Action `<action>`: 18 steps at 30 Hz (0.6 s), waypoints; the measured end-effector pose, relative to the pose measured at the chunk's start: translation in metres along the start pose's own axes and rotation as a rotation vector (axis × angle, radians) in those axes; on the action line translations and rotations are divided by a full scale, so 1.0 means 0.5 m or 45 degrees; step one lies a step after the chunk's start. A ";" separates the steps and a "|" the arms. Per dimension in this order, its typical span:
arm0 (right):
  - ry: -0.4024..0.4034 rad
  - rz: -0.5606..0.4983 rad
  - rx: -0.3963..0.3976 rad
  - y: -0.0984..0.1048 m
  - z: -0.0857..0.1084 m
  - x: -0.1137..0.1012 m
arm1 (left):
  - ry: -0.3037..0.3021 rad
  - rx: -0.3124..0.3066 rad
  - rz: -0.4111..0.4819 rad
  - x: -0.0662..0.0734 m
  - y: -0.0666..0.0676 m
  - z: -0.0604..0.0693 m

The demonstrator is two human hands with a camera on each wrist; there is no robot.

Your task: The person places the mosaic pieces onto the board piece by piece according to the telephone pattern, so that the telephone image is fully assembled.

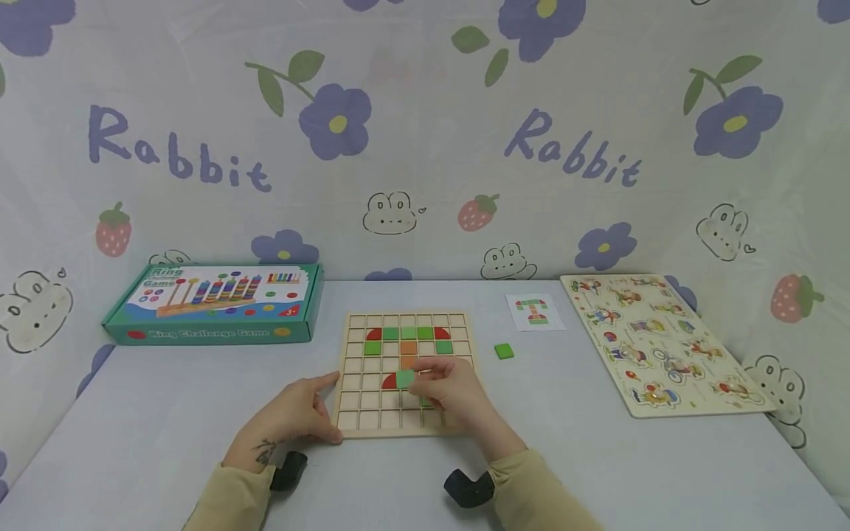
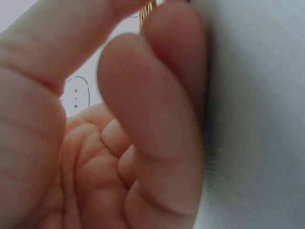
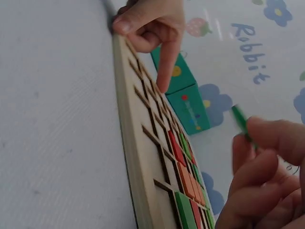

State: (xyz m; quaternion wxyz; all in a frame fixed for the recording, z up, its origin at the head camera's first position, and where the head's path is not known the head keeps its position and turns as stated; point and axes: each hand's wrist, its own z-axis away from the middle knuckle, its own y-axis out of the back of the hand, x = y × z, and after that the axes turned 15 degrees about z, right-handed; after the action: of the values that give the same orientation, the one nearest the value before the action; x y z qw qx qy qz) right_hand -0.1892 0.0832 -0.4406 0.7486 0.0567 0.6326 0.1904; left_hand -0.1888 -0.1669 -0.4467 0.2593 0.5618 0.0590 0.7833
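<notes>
A wooden grid board (image 1: 369, 420) lies on the white table, with red quarter-circle, green square and orange square tiles in its cells. My right hand (image 1: 458, 391) pinches a green square tile (image 1: 404, 379) between thumb and fingers; in the right wrist view that green tile (image 3: 242, 121) is raised above the board. Beside it in the head view is a red quarter-circle tile (image 1: 389, 382). My left hand (image 1: 285, 414) rests at the board's left side, index finger straight against the edge, thumb at the near corner. The right hand covers part of the board's lower right.
Right of the board lies a loose green tile (image 1: 504, 351), with a pattern card (image 1: 551, 318) behind it. A peg puzzle board (image 1: 671, 349) lies farther right. At the back left sits a green game box (image 1: 212, 335). A patterned cloth (image 1: 425, 147) hangs behind.
</notes>
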 end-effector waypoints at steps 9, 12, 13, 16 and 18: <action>-0.017 0.538 0.121 -0.018 0.003 0.002 | -0.009 -0.010 0.012 -0.006 0.000 -0.005; -0.006 0.616 0.141 -0.021 0.005 0.002 | -0.023 -0.017 0.019 -0.009 0.001 -0.006; -0.006 0.642 0.147 -0.022 0.005 0.002 | -0.026 -0.019 0.020 -0.009 0.001 -0.006; -0.034 0.679 0.153 -0.026 0.004 0.002 | -0.026 -0.020 0.008 -0.010 0.002 -0.006; -0.056 0.705 0.157 -0.028 0.002 0.002 | -0.025 -0.019 -0.001 -0.009 0.002 -0.007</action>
State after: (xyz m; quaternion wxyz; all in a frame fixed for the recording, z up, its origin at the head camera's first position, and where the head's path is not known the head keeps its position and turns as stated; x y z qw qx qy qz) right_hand -0.1851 0.0708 -0.4461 0.6768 0.2770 0.5869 0.3474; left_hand -0.1909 -0.1691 -0.4516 0.2644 0.5675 0.0509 0.7781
